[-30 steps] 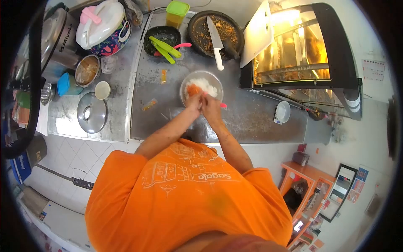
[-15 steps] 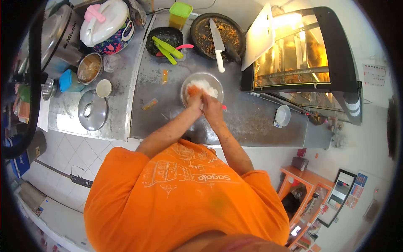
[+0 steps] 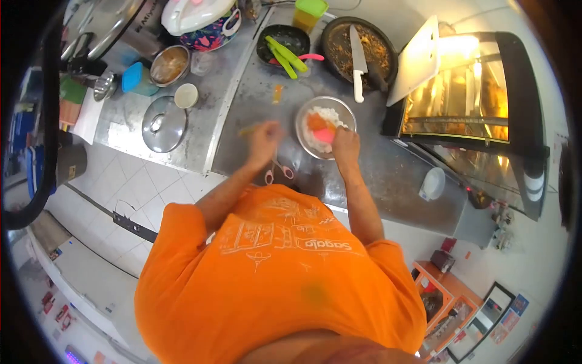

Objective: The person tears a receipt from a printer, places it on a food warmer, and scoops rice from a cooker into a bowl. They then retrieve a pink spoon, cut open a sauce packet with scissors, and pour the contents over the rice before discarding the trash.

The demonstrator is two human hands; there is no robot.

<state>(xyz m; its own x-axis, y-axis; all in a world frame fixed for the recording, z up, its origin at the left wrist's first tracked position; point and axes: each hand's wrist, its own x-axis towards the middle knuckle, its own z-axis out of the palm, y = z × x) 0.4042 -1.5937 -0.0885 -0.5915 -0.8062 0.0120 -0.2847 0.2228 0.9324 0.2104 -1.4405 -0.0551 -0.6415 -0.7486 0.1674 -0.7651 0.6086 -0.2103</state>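
Observation:
A round metal bowl [image 3: 300,126] holds white food with an orange-red patch on it. At the bowl's right edge, my right hand [image 3: 346,147] is closed around a pink utensil [image 3: 324,135], whose broad end rests on the food. My left hand [image 3: 265,143] is over the counter, left of the bowl. Motion smears its fingers, and what they hold, if anything, cannot be made out. A blurred yellowish packet [image 3: 247,130] shows beside it. Just below that hand are scissors with pink-and-white handles [image 3: 287,172]. Another small orange packet [image 3: 277,94] lies farther back.
Behind the bowl are a black dish [image 3: 264,53] with green strips and a dark round pan [image 3: 330,41] with a knife [image 3: 358,57] across it. A lit glass cabinet [image 3: 461,91] stands right. Leftward are a glass lid [image 3: 163,124] and small containers.
My hands have separated from above the bowl. The left has moved left, and the right now grips the pink utensil in the bowl. Scissors have come into sight. The camera view has shifted.

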